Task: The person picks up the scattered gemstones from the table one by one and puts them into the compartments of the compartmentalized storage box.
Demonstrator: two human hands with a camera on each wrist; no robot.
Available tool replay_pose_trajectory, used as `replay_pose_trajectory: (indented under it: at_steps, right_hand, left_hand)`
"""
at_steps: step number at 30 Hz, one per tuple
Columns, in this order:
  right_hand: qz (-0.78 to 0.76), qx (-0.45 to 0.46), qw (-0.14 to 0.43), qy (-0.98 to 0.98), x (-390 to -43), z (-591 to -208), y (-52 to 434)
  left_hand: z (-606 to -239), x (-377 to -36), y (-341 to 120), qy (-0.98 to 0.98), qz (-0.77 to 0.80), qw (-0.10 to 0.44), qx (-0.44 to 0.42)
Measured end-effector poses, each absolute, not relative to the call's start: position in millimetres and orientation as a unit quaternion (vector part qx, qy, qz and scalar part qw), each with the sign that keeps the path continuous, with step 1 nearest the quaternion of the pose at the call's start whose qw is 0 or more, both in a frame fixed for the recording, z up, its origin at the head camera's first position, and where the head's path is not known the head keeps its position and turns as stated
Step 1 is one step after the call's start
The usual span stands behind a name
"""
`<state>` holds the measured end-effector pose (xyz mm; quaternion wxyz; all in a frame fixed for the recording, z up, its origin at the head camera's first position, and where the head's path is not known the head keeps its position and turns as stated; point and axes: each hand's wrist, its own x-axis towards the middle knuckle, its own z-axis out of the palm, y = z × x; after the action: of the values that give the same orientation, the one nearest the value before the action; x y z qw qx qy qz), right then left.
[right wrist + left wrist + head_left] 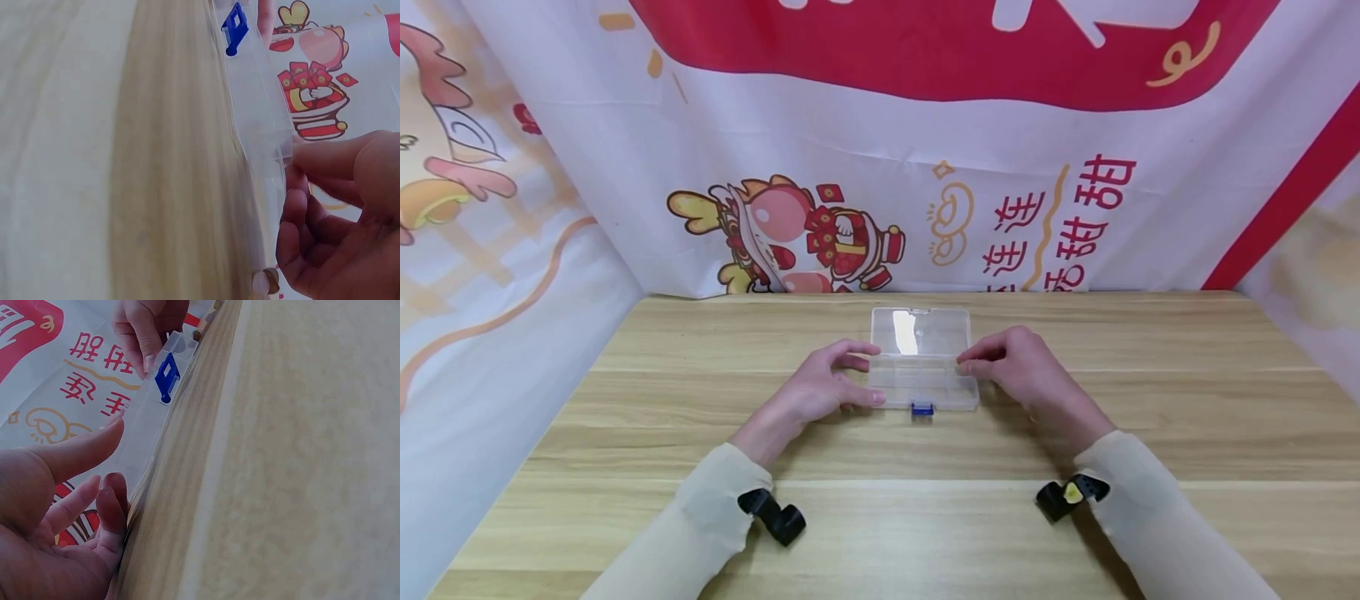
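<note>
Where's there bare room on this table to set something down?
The light wood-grain table is bare between the cream left sleeve and cream right sleeve, nearer than the blue plastic latch, and outside both sleeves. It's crowded at the open clear plastic case, flanked by the left hand and right hand.

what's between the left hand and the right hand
The head view shows an open clear plastic box with a blue latch between left hand and right hand.
</note>
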<state>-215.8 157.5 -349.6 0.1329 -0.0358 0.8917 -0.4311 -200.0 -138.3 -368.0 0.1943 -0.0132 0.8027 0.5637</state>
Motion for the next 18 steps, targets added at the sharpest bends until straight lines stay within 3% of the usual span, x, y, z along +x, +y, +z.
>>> replay_pose_trajectory:
  at_steps: [6, 18]
  right_hand:
    - [-0.462, -0.047, 0.144, 0.874, -218.5, -346.5, 174.6]
    - [-0.436, -0.093, 0.112, 0.888, -227.6, -346.8, 203.1]
  left_hand:
    - [-367.9, -200.4, -137.4, 0.803, 0.563, 0.195, -0.013]
    - [-368.5, -200.4, -137.4, 0.803, 0.563, 0.194, -0.013]
